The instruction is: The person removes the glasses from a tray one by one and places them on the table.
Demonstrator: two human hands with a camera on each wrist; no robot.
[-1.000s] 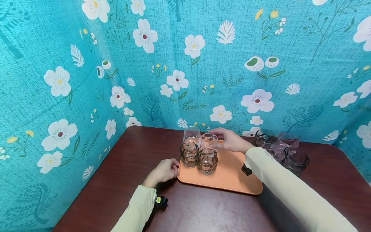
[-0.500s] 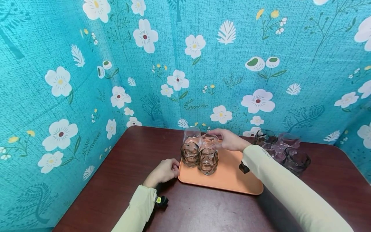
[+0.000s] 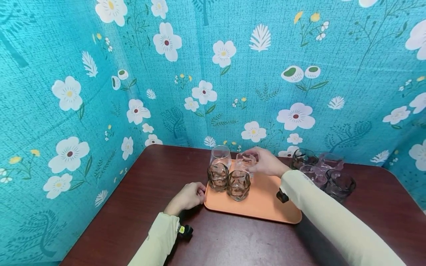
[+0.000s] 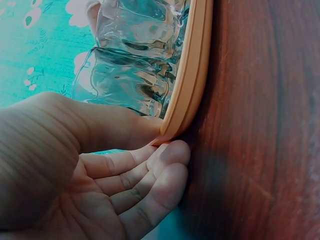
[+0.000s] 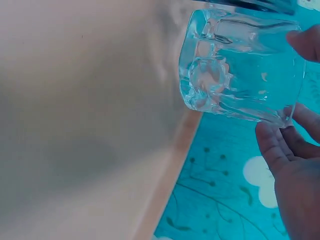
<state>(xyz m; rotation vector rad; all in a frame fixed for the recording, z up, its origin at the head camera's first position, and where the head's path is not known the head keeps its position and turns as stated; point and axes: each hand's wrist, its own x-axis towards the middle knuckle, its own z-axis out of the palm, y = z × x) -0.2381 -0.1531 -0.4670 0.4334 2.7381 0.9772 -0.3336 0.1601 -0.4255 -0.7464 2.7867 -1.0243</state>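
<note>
Three glasses stand on the orange tray (image 3: 263,195) with no hand on them: a smooth clear tumbler (image 3: 220,153) at the back, a left brown tumbler (image 3: 217,178) just in front of it, and a right brown tumbler (image 3: 239,186) beside that. A fourth, the rippled clear tumbler (image 5: 240,70), is upright over the tray's back part; your right hand (image 3: 266,162) pinches it near the rim, thumb on one side and fingertips on the other. Whether its base touches the tray, you can't tell from these views. Your left hand (image 3: 188,195) pinches the tray's left rim between thumb and fingers.

Off the tray, on the dark wooden table (image 3: 166,166) to your right, four more show, partly behind your sleeve (image 3: 319,199): rear smoky tumbler (image 3: 303,158), front smoky tumbler (image 3: 341,184), rear pinkish tumbler (image 3: 331,162) and front pinkish tumbler (image 3: 314,173). If you're loading the tray, you look about halfway: three set down, one needing its release, four left to bring over.
</note>
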